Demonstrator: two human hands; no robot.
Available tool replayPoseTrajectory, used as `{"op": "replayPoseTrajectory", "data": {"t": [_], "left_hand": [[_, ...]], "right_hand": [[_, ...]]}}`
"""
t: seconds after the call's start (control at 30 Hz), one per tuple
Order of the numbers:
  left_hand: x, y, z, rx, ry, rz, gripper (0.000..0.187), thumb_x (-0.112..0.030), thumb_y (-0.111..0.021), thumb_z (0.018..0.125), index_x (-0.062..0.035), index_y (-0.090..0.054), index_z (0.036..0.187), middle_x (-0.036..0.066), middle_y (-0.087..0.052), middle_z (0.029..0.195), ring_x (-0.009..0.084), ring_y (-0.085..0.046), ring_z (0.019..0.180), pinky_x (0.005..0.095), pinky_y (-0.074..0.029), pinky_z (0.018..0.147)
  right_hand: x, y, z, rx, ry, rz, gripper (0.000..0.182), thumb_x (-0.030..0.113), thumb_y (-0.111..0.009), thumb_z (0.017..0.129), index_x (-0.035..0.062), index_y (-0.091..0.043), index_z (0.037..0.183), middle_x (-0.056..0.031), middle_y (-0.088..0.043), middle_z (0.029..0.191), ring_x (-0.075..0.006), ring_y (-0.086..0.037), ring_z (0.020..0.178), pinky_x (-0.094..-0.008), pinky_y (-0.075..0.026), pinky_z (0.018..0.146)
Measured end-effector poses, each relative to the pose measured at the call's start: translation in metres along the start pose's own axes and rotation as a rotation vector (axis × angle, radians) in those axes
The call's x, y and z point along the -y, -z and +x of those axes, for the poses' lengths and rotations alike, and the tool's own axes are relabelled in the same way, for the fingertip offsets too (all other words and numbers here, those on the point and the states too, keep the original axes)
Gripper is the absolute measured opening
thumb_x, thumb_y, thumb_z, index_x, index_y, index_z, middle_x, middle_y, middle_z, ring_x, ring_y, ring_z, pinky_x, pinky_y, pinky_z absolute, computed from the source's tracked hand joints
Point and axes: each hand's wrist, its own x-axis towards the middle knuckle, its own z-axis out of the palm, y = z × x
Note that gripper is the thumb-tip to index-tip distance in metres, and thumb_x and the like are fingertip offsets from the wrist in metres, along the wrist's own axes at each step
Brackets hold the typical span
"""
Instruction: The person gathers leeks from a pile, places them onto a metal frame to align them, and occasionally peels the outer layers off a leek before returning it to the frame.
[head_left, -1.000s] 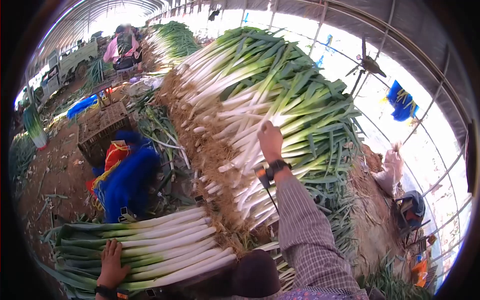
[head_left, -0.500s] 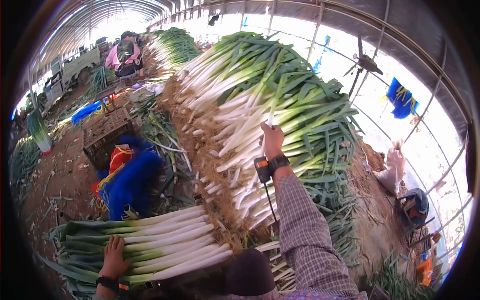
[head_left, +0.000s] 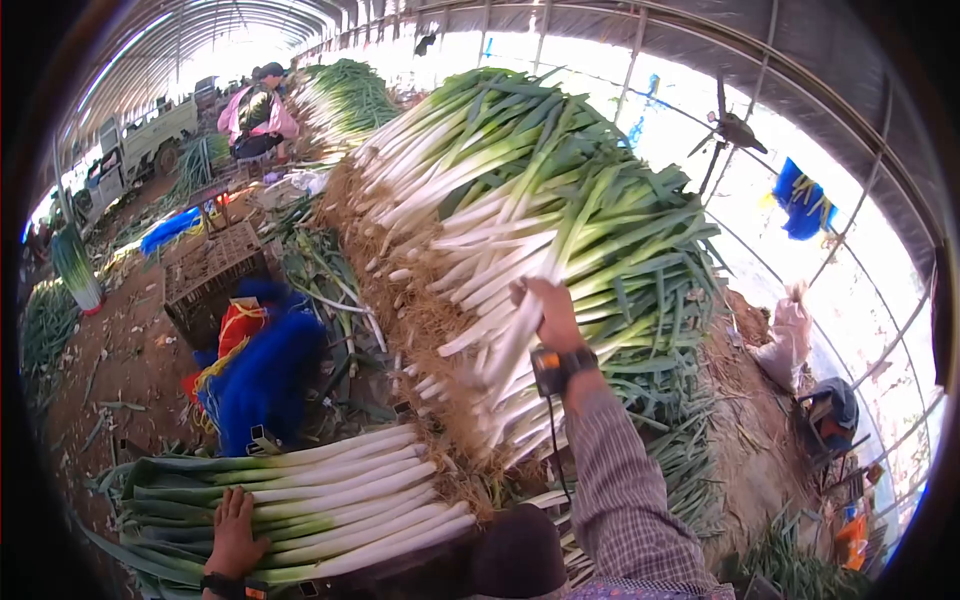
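Greenhouse soil (head_left: 120, 360) is overlaid by a leek heap (head_left: 625, 225). Over it, a blurred leek (head_left: 518, 338) is gripped in the closed right hand (head_left: 553, 312); its shaft could be snapped if caught by neighbouring roots (head_left: 425, 335). On a leek row (head_left: 350, 482), the left hand (head_left: 237, 535) is laid flat, unclenched.

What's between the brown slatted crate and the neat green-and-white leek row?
Head view: a blurred blue heap with red material lies between crate and leek row.

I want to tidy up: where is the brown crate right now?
In the head view, the brown crate sits left of centre, just beyond the blue bundle and to the left of the large leek pile.
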Motion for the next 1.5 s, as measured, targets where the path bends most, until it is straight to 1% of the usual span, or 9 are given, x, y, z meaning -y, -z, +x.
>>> {"op": "replayPoseTrajectory", "data": {"t": [0.23, 0.5, 0.67, 0.87, 0.93, 1.03, 1.23, 1.33, 1.5], "left_hand": [[0.014, -0.005, 0.008, -0.012, -0.059, 0.061, 0.084, -0.025, -0.079, 0.065, -0.0022, -0.042, 0.137, 0.021, -0.031, 0.150, 0.0403, -0.022, 0.142, 0.0507, -0.027, 0.112], [0.003, 0.000, -0.032, -0.113, -0.261, 0.097, 0.041, -0.030, -0.063, 0.085, -0.0028, -0.059, 0.115, 0.020, -0.056, 0.123, 0.0361, -0.051, 0.116, 0.0440, -0.045, 0.096], [-0.034, 0.015, -0.065, -0.057, -0.123, -0.060, 0.030, -0.030, -0.052, 0.092, -0.0049, -0.065, 0.103, 0.012, -0.063, 0.104, 0.0324, -0.059, 0.098, 0.0438, -0.047, 0.085], [-0.041, 0.008, -0.077, -0.106, -0.122, -0.050, 0.029, -0.030, -0.051, 0.092, -0.0056, -0.067, 0.091, 0.013, -0.064, 0.091, 0.0329, -0.061, 0.089, 0.0446, -0.048, 0.078], [-0.040, 0.007, -0.077, -0.121, -0.109, -0.044, 0.029, -0.029, -0.052, 0.092, -0.0048, -0.067, 0.090, 0.014, -0.064, 0.090, 0.0338, -0.061, 0.086, 0.0453, -0.048, 0.076], [-0.042, 0.015, -0.084, -0.315, -0.226, -0.346, 0.014, -0.014, -0.059, 0.086, -0.0012, -0.065, 0.088, 0.015, -0.063, 0.085, 0.0347, -0.061, 0.080, 0.0432, -0.050, 0.074], [-0.027, 0.030, -0.062, -0.537, -0.338, -0.133, 0.013, -0.005, -0.061, 0.075, -0.0051, -0.061, 0.089, 0.012, -0.061, 0.095, 0.0327, -0.056, 0.099, 0.0416, -0.047, 0.085], [-0.012, 0.022, -0.046, -0.204, -0.039, -0.158, 0.009, -0.011, -0.063, 0.075, -0.0068, -0.059, 0.082, 0.012, -0.061, 0.089, 0.0344, -0.056, 0.098, 0.0426, -0.045, 0.088], [0.001, 0.012, -0.030, -0.073, -0.189, -0.010, 0.017, -0.012, -0.069, 0.070, -0.0063, -0.056, 0.079, 0.010, -0.058, 0.087, 0.0346, -0.052, 0.095, 0.0431, -0.044, 0.085]], "right_hand": [[0.040, 0.036, -0.191, 0.134, -0.151, 0.510, 0.030, 0.013, -0.049, 0.097, 0.0071, -0.037, 0.124, -0.0089, -0.052, 0.093, -0.0101, -0.044, 0.065, -0.0222, -0.040, 0.051], [0.052, -0.020, -0.235, 0.169, -0.240, 0.277, 0.034, 0.032, -0.053, 0.099, -0.0018, -0.049, 0.097, 0.0024, -0.044, 0.072, -0.0047, -0.038, 0.057, -0.0188, -0.036, 0.049], [0.033, -0.142, -0.231, 0.291, -0.055, 0.042, 0.026, 0.019, -0.049, 0.099, 0.0060, -0.037, 0.118, -0.0049, -0.048, 0.084, -0.0075, -0.042, 0.059, -0.0207, -0.040, 0.048], [-0.049, -0.254, -0.245, 0.713, 0.287, -0.811, 0.042, 0.017, -0.059, 0.091, 0.0032, -0.043, 0.127, -0.0020, -0.058, 0.081, -0.0153, -0.055, 0.054, -0.0283, -0.049, 0.050], [-0.124, -0.251, -0.251, 1.053, 0.718, -0.810, 0.070, 0.016, -0.065, 0.085, 0.0062, -0.032, 0.146, -0.0219, -0.053, 0.128, -0.0297, -0.057, 0.108, -0.0382, -0.046, 0.094], [-0.183, -0.207, -0.281, 1.672, 0.263, -1.325, 0.072, 0.016, -0.062, 0.084, 0.0233, -0.032, 0.149, -0.0203, -0.054, 0.117, -0.0388, -0.052, 0.109, -0.0456, -0.042, 0.097], [-0.165, -0.180, -0.276, 1.528, 0.157, -1.278, 0.063, 0.013, -0.059, 0.086, 0.0167, -0.039, 0.145, -0.0195, -0.056, 0.113, -0.0368, -0.051, 0.107, -0.0438, -0.041, 0.098], [-0.158, -0.152, -0.252, 1.461, -0.078, -1.169, 0.058, 0.019, -0.060, 0.085, 0.0166, -0.045, 0.141, -0.0187, -0.058, 0.119, -0.0334, -0.055, 0.107, -0.0409, -0.043, 0.094], [-0.128, -0.060, -0.177, 0.902, -0.192, -1.106, 0.035, 0.023, -0.065, 0.081, 0.0100, -0.067, 0.113, -0.0141, -0.067, 0.105, -0.0251, -0.063, 0.094, -0.0357, -0.048, 0.086]]}}
